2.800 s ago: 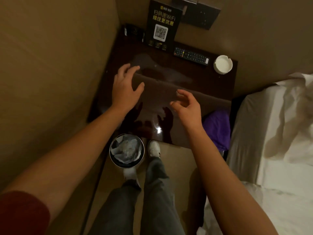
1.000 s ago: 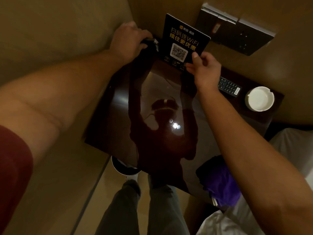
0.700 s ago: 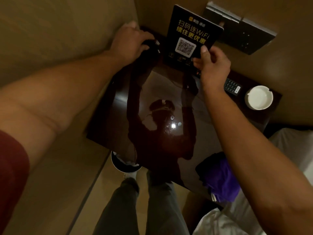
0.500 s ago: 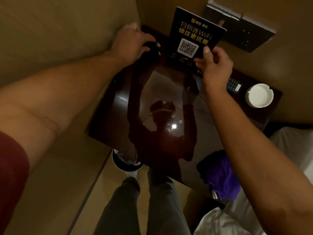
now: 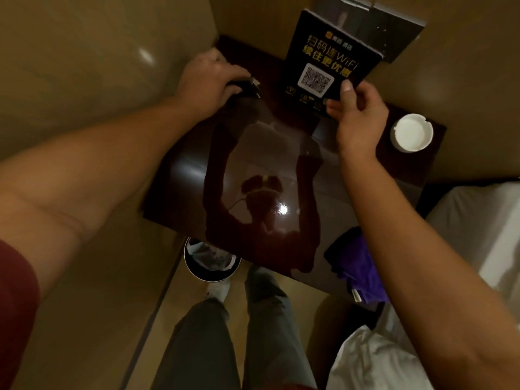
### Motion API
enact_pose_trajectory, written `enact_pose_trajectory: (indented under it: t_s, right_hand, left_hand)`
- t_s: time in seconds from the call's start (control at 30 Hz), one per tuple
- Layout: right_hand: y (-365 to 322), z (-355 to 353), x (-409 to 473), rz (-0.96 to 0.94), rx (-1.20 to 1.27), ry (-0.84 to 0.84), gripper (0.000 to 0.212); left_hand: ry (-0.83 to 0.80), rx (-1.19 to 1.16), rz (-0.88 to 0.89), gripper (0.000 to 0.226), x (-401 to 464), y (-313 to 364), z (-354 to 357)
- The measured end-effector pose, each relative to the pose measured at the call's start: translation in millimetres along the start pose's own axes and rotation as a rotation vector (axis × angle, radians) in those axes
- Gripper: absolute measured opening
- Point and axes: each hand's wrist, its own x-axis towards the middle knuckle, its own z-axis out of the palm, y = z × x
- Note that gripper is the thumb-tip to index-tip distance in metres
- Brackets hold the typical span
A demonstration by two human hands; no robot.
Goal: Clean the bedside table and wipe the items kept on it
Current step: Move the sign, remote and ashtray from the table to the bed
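In the head view, the bedside table (image 5: 323, 175) stands in a corner between two beige walls, and its dark, glossy top reflects the person, with one bright spot of light in the reflection. The left hand (image 5: 208, 80) lies at the far left corner of the table, with its fingers curled around a small dark object (image 5: 247, 85); what this object is cannot be told. The right hand (image 5: 357, 114) pinches the lower right corner of a black WiFi sign (image 5: 329, 66), the thumb on its front face; the sign has yellow characters and a white QR code, and it is tilted toward the back wall. Whether its lower edge touches the table is not clear. Behind the sign, a dark switch panel (image 5: 394, 32) is fixed on the wall. A white ashtray (image 5: 412, 132) stands near the far right corner of the table, apart from the right hand. A purple cloth (image 5: 363, 266) lies at the near right edge of the table, partly hidden under the right forearm. On the floor, just under the near edge of the table, a round waste bin (image 5: 208, 263) with a liner is visible, beside the person's grey trousers and one light shoe. On the right side, a bed with white sheets (image 5: 478, 235) is next to the table.
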Motion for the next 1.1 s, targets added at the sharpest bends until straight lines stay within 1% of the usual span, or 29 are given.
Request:
enact_pose_trajectory:
  t_s: [0.1,0.17,0.33,0.37,0.47,0.5,0.53,0.6,0.63,0.7,0.77,0.87,0.97,1.1]
  right_hand:
    - [-1,-11,-25,-0.001,-0.024,0.044,0.016]
    - [0,-19,-51,-0.003,-0.021,0.097,0.016]
    - [8,-28,-101,0.025,0.0,0.168,0.007]
    - [10,-30,-114,0.027,-0.008,0.181,0.009]
    - [15,-39,-151,0.038,-0.017,0.224,0.026]
    - [17,-43,-163,0.034,-0.014,0.239,0.026]
    - [17,-46,-176,0.029,-0.015,0.256,0.022]
    - [20,-56,-200,0.018,-0.015,0.312,0.009]
    - [23,-62,-212,0.011,-0.015,0.34,0.004]
    - [30,-75,-234,0.008,-0.017,0.395,0.008]
    - [37,-92,-256,0.026,-0.008,0.425,0.006]
    - [49,-124,-287,0.059,-0.02,0.487,0.017]
    - [60,-157,-319,0.095,-0.012,0.558,0.018]
    - [72,-211,-360,0.117,0.007,0.674,0.013]
  left_hand:
    - [-0.012,-0.006,0.043,0.04,-14,12,-4]
    - [-0.021,-0.014,0.096,0.039,-31,19,-9]
    - [-0.009,-0.04,0.197,0.039,-66,32,-11]
    - [-0.01,-0.04,0.211,0.039,-73,35,-12]
    - [-0.002,-0.026,0.248,0.039,-96,43,-12]
    - [0.001,-0.025,0.26,0.039,-104,47,-12]
    - [0.007,-0.028,0.279,0.039,-111,50,-12]
    - [0.019,-0.024,0.329,0.039,-127,61,-12]
    - [0.021,-0.016,0.352,0.039,-135,68,-11]
    - [0.021,-0.012,0.391,0.038,-147,82,-9]
    - [0.011,-0.023,0.431,0.038,-160,100,-6]
    - [-0.022,-0.049,0.52,0.039,-177,132,4]
    - [-0.052,-0.061,0.59,0.038,-192,167,15]
    - [-0.091,-0.081,0.677,0.038,-215,228,25]
